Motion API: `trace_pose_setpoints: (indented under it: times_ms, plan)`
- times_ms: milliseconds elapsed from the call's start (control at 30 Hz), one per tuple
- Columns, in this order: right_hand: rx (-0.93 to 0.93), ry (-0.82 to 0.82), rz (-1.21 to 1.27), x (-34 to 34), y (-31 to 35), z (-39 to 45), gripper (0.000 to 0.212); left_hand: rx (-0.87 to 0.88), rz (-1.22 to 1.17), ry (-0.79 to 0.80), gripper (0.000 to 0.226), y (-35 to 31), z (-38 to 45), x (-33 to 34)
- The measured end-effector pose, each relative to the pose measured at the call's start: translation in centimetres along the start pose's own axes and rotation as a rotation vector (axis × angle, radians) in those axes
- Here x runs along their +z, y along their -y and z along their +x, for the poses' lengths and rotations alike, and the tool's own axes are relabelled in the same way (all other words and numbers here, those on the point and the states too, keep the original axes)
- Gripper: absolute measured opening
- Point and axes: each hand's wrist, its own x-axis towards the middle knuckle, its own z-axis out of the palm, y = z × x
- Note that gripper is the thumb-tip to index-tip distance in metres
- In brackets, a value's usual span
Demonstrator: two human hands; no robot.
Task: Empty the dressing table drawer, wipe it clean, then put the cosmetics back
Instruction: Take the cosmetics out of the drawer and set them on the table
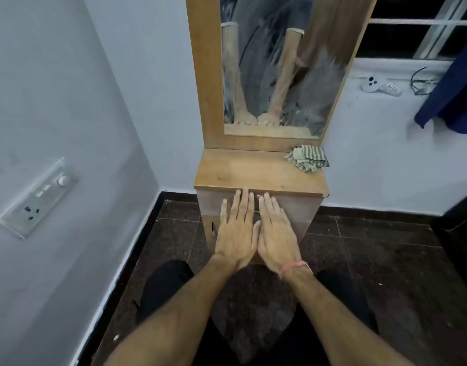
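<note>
**Wood-grain drawer front: both hands flat, drawer closed**

Wood-grain laminate covers the drawer front (287,207), which sits closed just under the lip of the dressing table surface (256,170). My left hand (237,233) and right hand (276,237) lie side by side against it, thumbs touching. The fingers (244,204) are straight and held close together; they grip nothing. No cosmetics are in view; I judge they are inside the drawer.

Status: I judge the task has not got past its first step, since the drawer shows no gap.

Procedure for opening:
1. Hook the fingertips under the top edge, where the front meets the surface lip. Whether a handle exists, I cannot tell.
2. Pull evenly with both hands so the drawer does not skew.
3. Draw slowly; loose bottles inside may topple.

A striped cloth (307,161) lies crumpled at the right rear corner of the surface, below the mirror (277,75), within reach for wiping.
</note>
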Motion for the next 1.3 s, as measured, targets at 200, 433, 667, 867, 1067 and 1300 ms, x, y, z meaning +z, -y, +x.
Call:
trace_pose_setpoints:
  times_ms: [200, 433, 667, 867, 1067, 1300]
  plan:
    - [0.018, 0.212, 0.051, 2.9, -1.1, -1.0, 0.075, 0.027, 0.069, 0.169, 0.071, 0.5, -1.7, 3.1]
    - [0.053, 0.174, 0.008, 2.5, -0.6, 0.1, 0.087, 0.027, 0.104, 0.266, 0.082, 0.0, -0.4, 2.9]
    - [0.071, 0.078, -0.062, 2.1, 0.9, 1.0, 0.064, 0.013, 0.09, 0.237, 0.074, 0.6, 1.2, 2.0]
    - [0.082, 0.134, -0.215, 0.8, 2.2, 0.8, 0.045, -0.003, 0.048, 0.138, 0.054, -0.1, 0.1, 0.2]
    - [0.052, 0.092, -0.325, 0.4, 3.7, -4.1, 0.032, -0.044, 0.061, 0.14, 0.04, -2.4, -4.6, -1.4]
    - [0.143, 0.033, -0.076, -1.6, 5.3, -9.3, 0.031, -0.071, 0.218, 0.308, 0.071, -5.2, -9.0, -4.3]
